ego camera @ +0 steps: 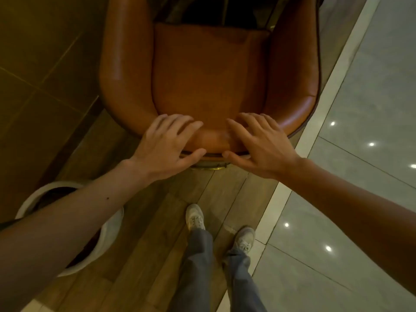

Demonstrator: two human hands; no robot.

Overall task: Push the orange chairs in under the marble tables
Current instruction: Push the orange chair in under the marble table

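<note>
An orange leather chair [209,70] with a curved, tub-shaped back stands right in front of me, seen from above. Both hands lie on the top rim of its backrest. My left hand [167,145] rests there with fingers spread over the rim and the thumb under the back edge. My right hand [258,143] mirrors it, fingers over the rim and thumb behind. The two thumbs almost meet at the middle. Beyond the seat's front edge is a dark table edge [213,12]; its marble top is hard to make out.
A dark tiled wall [45,64] runs close along the chair's left side. A white round planter [108,233] stands at my lower left under my forearm. My feet [195,218] stand on wooden floor boards; pale glossy tiles [360,131] lie to the right.
</note>
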